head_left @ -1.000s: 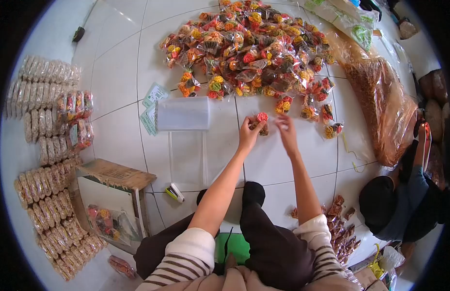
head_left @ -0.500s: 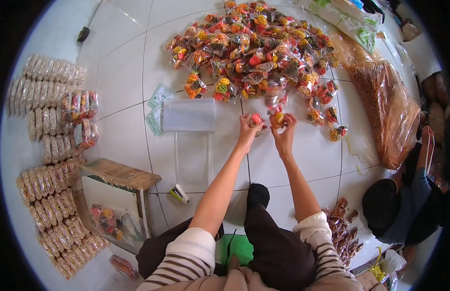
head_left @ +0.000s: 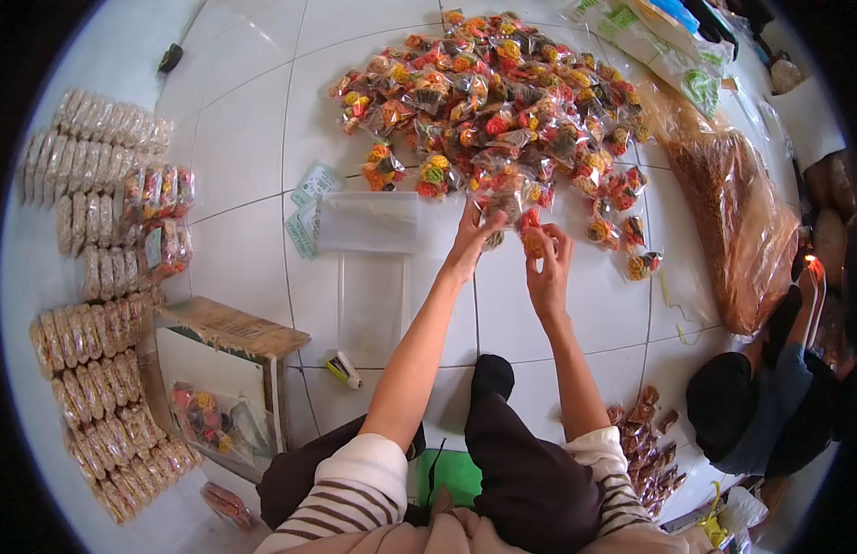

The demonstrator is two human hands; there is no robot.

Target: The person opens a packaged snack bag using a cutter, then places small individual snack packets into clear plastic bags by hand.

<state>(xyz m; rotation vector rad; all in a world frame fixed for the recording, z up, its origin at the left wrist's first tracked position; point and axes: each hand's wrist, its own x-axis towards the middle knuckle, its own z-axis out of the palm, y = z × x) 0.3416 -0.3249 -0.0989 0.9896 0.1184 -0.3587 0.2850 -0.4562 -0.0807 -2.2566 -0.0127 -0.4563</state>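
Both my hands are at the near edge of a large heap of small clear bags with red, yellow and dark pieces (head_left: 502, 102). My left hand (head_left: 469, 242) is closed on a small bag (head_left: 493, 238). Close beside it, my right hand (head_left: 546, 254) pinches a red and orange bag (head_left: 532, 231). To the left lie a stack of clear plastic sleeves (head_left: 368, 222) and green-and-white printed cards (head_left: 304, 231). A green and white stapler (head_left: 343, 369) rests nearer to me on the tiles.
Rows of packed bags (head_left: 105, 360) line the left side, beside a wooden box (head_left: 225, 369). A large orange-brown sack (head_left: 724, 212) lies at the right. Another person (head_left: 770, 388) sits at the right edge. Small brown packets (head_left: 645, 452) lie near my right sleeve.
My right hand has gone from empty to holding a bag. My left hand has moved slightly up toward the heap. The whole view has shifted slightly.
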